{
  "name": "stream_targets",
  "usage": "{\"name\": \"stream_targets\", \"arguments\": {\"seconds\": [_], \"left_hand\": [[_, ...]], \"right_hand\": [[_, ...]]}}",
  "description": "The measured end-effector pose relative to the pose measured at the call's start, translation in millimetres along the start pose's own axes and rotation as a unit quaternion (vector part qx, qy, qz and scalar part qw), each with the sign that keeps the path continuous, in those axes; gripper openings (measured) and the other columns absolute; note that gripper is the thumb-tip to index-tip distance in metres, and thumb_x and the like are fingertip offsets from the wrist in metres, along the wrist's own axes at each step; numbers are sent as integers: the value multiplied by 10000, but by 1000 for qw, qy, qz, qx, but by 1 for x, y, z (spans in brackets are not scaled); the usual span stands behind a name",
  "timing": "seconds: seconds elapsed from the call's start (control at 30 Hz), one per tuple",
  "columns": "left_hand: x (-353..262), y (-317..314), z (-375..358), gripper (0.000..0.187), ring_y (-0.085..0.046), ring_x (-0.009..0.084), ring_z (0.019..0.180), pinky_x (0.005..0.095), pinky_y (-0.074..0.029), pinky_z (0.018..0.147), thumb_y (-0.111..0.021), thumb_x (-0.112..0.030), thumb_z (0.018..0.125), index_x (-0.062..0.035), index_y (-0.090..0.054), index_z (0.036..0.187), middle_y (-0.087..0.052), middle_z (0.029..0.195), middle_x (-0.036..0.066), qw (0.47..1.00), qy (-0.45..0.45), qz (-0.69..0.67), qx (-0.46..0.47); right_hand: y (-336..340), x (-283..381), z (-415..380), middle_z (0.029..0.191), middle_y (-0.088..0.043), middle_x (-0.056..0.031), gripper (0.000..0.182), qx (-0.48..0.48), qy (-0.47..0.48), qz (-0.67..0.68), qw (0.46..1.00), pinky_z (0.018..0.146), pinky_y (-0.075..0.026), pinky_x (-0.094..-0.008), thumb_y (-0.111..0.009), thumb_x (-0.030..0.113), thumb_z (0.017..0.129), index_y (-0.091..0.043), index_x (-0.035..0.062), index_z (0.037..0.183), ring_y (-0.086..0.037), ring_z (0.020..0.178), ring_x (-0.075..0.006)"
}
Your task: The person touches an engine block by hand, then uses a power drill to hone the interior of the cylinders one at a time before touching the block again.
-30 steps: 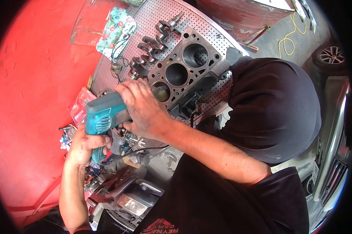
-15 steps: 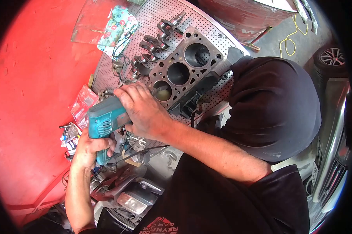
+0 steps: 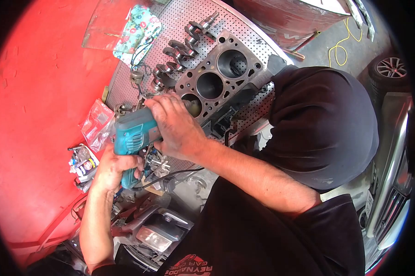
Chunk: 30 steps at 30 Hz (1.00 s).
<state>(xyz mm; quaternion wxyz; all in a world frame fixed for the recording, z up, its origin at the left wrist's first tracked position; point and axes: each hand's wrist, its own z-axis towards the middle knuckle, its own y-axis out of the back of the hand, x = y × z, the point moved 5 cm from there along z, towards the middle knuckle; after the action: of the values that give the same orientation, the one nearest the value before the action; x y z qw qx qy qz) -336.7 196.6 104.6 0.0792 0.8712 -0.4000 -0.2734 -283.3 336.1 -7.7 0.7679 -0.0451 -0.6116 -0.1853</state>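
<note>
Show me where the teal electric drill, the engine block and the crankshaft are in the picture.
teal electric drill (image 3: 131,131): head view, on the side of its motor housing.
engine block (image 3: 216,69): head view, on the top deck between two cylinder bores.
crankshaft (image 3: 180,48): head view, on a middle throw.

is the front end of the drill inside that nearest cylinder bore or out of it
Cannot tell: the right hand covers the drill front at the bore's edge on the engine block.

A crankshaft (image 3: 182,48) lies on the perforated desk (image 3: 180,18) at upper centre, a floral cloth (image 3: 138,32) beside it. A yellow cord (image 3: 341,43) and a wheel (image 3: 391,69) sit upper right.
</note>
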Motion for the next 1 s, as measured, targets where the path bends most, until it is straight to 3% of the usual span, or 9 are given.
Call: {"name": "stream_targets", "arguments": {"seconds": [0.07, 0.2, 0.3, 0.4, 0.57, 0.83, 1.0], "left_hand": [[-3, 1, -11, 454, -609, 212, 605, 336, -512, 503, -701, -68, 679, 43, -612, 1111, -624, 773, 121, 1000, -11, -1, -11], [-13, 0, -32, 375, -596, 187, 575, 318, -491, 551, -689, -60, 693, 36, -668, 1055, -650, 735, 105, 998, -41, -26, -31], [-4, 0, -21, 374, -599, 189, 584, 320, -493, 556, -692, -63, 697, 43, -671, 1055, -653, 734, 107, 999, -30, -6, -19], [1, -5, -10, 366, -604, 191, 592, 323, -498, 560, -674, -55, 702, 55, -670, 1051, -659, 736, 113, 1000, -19, 10, -15], [11, -14, 7, 375, -608, 188, 587, 323, -509, 569, -629, -11, 710, 56, -662, 1078, -666, 741, 113, 1000, -19, 3, -1], [25, -32, 37, 212, -608, 166, 567, 305, -490, 559, -672, -27, 736, 45, -690, 935, -676, 739, 84, 999, -27, 38, 14], [35, -39, 56, 166, -618, 158, 562, 309, -483, 545, -681, -56, 739, 31, -691, 880, -663, 702, 68, 996, -13, 90, 14]], "right_hand": [[4, 10, 1, 1292, -535, -218, 913, -9, 17, 3, 1000, 1191, -341, -563, -897, 74, 560, -472, -6, 1365, -521, 1279, -414], [10, 33, 4, 1296, -530, -241, 721, 9, 70, -3, 997, 1187, -330, -586, -712, 77, 767, -449, -44, 1427, -521, 1252, -424], [1, 29, -1, 1290, -534, -246, 709, -21, 72, -23, 997, 1180, -339, -587, -690, 82, 793, -439, -46, 1443, -523, 1256, -427], [-7, 19, -5, 1346, -511, -208, 994, -26, 43, -31, 998, 1190, -329, -588, -872, 44, 594, -412, -8, 1473, -501, 1312, -415], [-9, 5, -11, 1346, -506, -215, 951, -24, 24, -43, 999, 1195, -324, -592, -841, 35, 615, -408, -9, 1461, -495, 1320, -419], [-8, -25, -25, 1339, -503, -220, 903, -46, 3, -42, 998, 1201, -323, -586, -833, 11, 610, -419, 3, 1412, -482, 1332, -432], [-2, -40, -28, 1343, -500, -227, 890, 0, -23, -31, 999, 1213, -310, -576, -841, 38, 611, -433, -14, 1400, -472, 1340, -435]]}}
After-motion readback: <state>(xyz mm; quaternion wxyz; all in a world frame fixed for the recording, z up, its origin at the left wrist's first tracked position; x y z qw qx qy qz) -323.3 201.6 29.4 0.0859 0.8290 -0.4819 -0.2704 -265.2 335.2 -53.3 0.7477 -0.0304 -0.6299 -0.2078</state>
